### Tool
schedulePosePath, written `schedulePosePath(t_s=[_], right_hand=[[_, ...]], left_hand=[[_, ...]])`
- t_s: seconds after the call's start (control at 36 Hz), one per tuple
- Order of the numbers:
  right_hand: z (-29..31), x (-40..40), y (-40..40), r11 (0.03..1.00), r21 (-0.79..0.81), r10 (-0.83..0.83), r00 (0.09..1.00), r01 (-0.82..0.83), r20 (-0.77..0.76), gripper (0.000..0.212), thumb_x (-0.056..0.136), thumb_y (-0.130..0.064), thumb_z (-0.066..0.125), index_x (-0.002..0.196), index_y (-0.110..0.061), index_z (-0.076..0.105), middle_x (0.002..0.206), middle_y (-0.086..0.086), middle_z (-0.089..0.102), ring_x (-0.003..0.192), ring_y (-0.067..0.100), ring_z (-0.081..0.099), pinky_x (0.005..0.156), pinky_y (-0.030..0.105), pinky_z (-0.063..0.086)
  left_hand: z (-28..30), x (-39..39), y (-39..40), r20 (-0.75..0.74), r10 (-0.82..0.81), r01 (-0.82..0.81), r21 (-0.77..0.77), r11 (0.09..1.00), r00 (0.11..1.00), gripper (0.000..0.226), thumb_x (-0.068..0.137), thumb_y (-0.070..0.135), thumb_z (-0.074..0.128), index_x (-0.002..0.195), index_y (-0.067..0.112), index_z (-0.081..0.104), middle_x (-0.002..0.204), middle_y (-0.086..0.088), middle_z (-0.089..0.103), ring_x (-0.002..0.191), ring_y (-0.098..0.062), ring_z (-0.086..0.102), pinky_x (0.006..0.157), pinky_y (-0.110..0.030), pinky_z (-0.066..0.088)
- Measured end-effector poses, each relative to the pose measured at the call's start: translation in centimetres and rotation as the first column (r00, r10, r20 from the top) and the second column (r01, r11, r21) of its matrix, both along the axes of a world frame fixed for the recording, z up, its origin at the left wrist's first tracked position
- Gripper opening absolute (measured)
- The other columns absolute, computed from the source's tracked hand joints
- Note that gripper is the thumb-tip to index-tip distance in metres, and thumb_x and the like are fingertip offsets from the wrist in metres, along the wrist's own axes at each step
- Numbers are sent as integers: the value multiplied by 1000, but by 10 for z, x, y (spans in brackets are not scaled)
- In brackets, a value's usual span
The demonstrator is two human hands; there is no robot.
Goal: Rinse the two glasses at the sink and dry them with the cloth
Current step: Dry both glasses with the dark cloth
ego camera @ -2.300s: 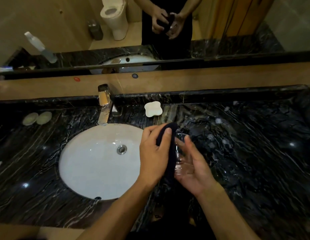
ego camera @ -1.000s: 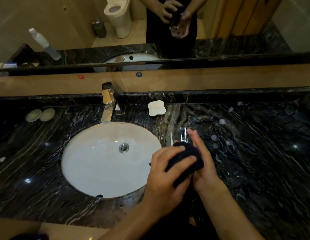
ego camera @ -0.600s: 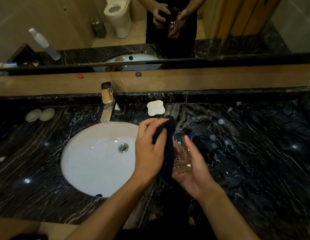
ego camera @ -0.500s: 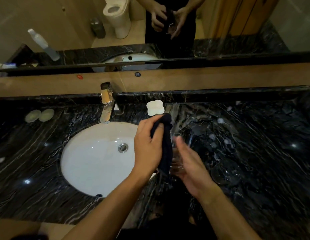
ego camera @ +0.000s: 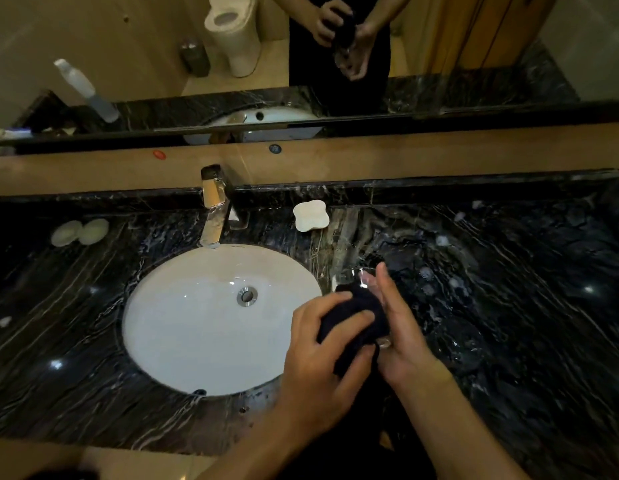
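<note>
A clear glass (ego camera: 353,277) is held just right of the white sink basin (ego camera: 183,323), above the black marble counter. A dark cloth (ego camera: 356,317) is bunched over the glass, so only its rim and a bit of its base show. My left hand (ego camera: 318,355) grips the cloth against the glass. My right hand (ego camera: 401,334) holds the glass from the right, fingers lying up along its side. A faint round clear shape (ego camera: 453,341) lies on the counter to the right; it may be the second glass, too dim to tell.
A chrome faucet (ego camera: 214,209) stands behind the basin, with no water running. A white soap dish (ego camera: 310,215) sits to its right, and two pale round pieces (ego camera: 80,232) lie at the far left. A mirror above the counter reflects both hands.
My left hand has slid the cloth down and over the glass, from standing upright beside it to wrapping it. The glass has tilted with its rim away from me.
</note>
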State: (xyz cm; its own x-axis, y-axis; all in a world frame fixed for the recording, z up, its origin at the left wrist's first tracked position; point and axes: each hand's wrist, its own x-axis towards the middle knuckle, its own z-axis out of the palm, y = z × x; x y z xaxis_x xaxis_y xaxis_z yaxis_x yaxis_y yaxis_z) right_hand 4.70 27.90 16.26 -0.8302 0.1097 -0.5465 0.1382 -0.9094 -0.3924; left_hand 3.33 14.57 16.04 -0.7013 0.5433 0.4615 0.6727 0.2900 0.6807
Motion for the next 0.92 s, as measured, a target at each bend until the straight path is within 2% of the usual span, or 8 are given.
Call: schedulePosePath(t_s=[0.06, 0.19, 0.31, 0.5, 0.64, 0.72, 0.81, 0.92], right_hand=[[-4, 2, 0, 1000, 26, 7, 1000, -7, 22, 46, 87, -58, 58, 90, -14, 74, 74, 8, 72, 65, 21, 71, 62, 30, 61], [-1, 3, -8, 997, 7, 75, 997, -75, 23, 80, 85, -64, 58, 136, -3, 57, 141, 26, 54, 130, 40, 54, 111, 49, 41], [-5, 7, -9, 989, 44, 143, 990, -142, -4, 65, 94, -61, 41, 118, -10, 73, 130, 20, 66, 121, 33, 62, 108, 49, 42], [2, 6, -6, 973, 203, 108, 994, -106, -1, 60, 104, -51, 27, 125, -9, 66, 123, 15, 71, 114, 25, 68, 96, 41, 51], [0, 0, -15, 977, 211, 45, 999, -45, 5, 63, 83, -57, 63, 131, -15, 64, 129, 15, 67, 119, 30, 65, 102, 46, 50], [-3, -2, -6, 994, 102, 34, 999, -35, 20, 57, 86, -59, 59, 118, -13, 74, 116, 14, 73, 107, 28, 70, 91, 41, 57], [-8, -7, 4, 998, 57, -33, 995, 28, 94, 88, 75, -64, 74, 138, -6, 53, 116, 20, 64, 113, 39, 63, 101, 49, 48], [-13, -11, 13, 996, 54, -82, 989, 76, 119, 71, 72, -66, 70, 117, -12, 56, 88, 16, 67, 73, 29, 66, 73, 39, 55]], left_hand=[[-2, 1, -1, -27, 9, -9, 16, 1000, 1000, 33, 90, 25, 63, 123, 26, 60, 136, 4, 46, 124, -22, 48, 105, -28, 38], [4, -13, 6, 211, 144, -162, 69, 984, 967, 35, 91, 32, 57, 125, 34, 56, 139, 10, 39, 131, -16, 45, 108, -26, 39], [20, -30, 17, 291, 205, -233, 65, 970, 934, 31, 93, 34, 53, 124, 40, 56, 131, 5, 44, 127, -6, 45, 105, -14, 36], [30, -60, 35, 444, 256, -274, -24, 961, 859, 21, 97, 19, 59, 113, 29, 66, 119, 2, 56, 105, 16, 49, 84, 2, 33], [22, -42, 37, 311, 231, -238, -15, 971, 922, 31, 93, 32, 53, 122, 32, 64, 127, 8, 50, 122, -8, 50, 102, -22, 43], [16, -26, 27, 221, 167, -171, 1, 985, 961, 32, 93, 29, 53, 123, 34, 60, 132, 7, 49, 126, -13, 49, 105, -28, 43], [8, -12, 16, 138, 99, -98, -15, 995, 985, 33, 91, 24, 54, 122, 32, 60, 134, 9, 48, 125, -16, 50, 104, -23, 40], [-4, 4, 4, -34, -15, 15, -2, 1000, 999, 32, 92, 20, 58, 124, 25, 61, 137, 2, 47, 125, -18, 48, 105, -27, 39]])
